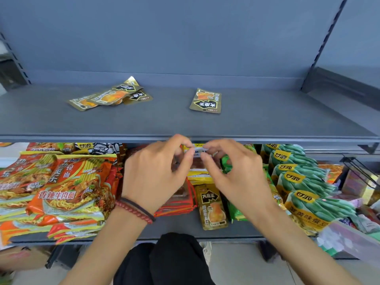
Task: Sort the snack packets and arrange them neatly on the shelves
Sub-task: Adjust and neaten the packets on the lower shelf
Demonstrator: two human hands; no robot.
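Left hand [156,171] and right hand [232,171] pinch a yellow snack packet [199,175] between them
Both grip its far end; its long axis runs toward the person, upper shelf [267,122] just beyond.

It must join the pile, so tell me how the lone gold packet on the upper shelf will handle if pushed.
The lone gold packet lies flat on the upper shelf, so it should slide, not roll or tip. Its glossy foil looks slippery; pinch an edge. Being thin, it is probably light and somewhat floppy.
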